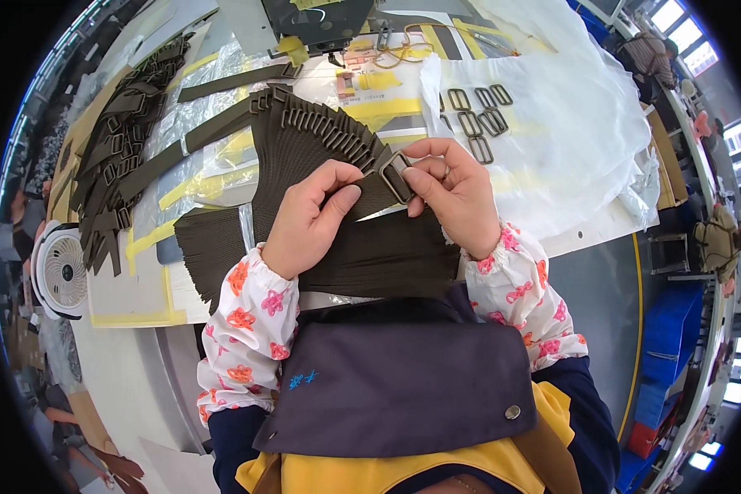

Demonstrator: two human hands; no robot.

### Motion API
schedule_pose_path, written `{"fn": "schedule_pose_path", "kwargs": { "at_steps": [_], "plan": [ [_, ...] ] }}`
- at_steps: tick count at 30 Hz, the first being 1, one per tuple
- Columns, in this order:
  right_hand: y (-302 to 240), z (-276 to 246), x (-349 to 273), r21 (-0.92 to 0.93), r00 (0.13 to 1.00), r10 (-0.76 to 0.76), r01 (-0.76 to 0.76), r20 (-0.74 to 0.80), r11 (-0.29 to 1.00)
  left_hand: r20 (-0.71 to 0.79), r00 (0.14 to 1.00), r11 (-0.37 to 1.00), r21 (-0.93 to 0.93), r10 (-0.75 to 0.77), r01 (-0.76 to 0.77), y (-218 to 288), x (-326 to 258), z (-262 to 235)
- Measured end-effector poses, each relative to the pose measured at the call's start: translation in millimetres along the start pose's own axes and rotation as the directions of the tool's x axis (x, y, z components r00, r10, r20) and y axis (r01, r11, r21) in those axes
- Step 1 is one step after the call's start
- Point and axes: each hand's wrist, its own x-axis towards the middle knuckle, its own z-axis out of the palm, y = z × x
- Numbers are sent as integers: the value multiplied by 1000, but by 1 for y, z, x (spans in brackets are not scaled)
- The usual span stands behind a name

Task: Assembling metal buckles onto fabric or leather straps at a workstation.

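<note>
Overhead, head view: left hand (309, 218) fingers pinch dark webbing strap (362, 198) at frame centre; right hand (457, 198) fingers pinch metal buckle (398, 177) on strap end. Likely threading step; next needs strap pulled snug through buckle. Loose buckles (473, 115) upper right, finished straps (115, 165) upper left; worktop (584, 226) edge near right.

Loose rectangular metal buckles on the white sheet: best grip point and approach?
Pinch one long bar of a rectangular buckle from above, one fingertip through its open centre. They lie flat on the white plastic sheet, so the thin edges offer little from the side. They sit close together; probably start with the outermost.
</note>
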Motion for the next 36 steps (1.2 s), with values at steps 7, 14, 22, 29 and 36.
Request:
{"fn": "schedule_pose_path", "kwargs": {
  "at_steps": [7, 14, 22, 29, 36],
  "plan": [
    [10, 20, 5, -70, 979, 153, -144, 137, 987, -159, 987, 970, -242, -35, -5, 2, -4, 2],
    [2, 28, 12, -265, 983, 121, -81, 139, 961, -129, 928, 888, 362, 348, -283, 15, -6, -11],
    [35, 27, 25, -369, 946, 180, -70, 271, 927, -107, 990, 981, 166, -87, 104, 11, -31, -15],
    [40, 29, 23, -362, 937, 229, -123, 265, 924, -166, 982, 942, 308, -86, 135, -11, -20, -15],
    [17, 13, 23, -250, 947, 87, -7, 310, 968, -60, 996, 996, -49, -73, 70, -8, -17, -12]
  ]
}}
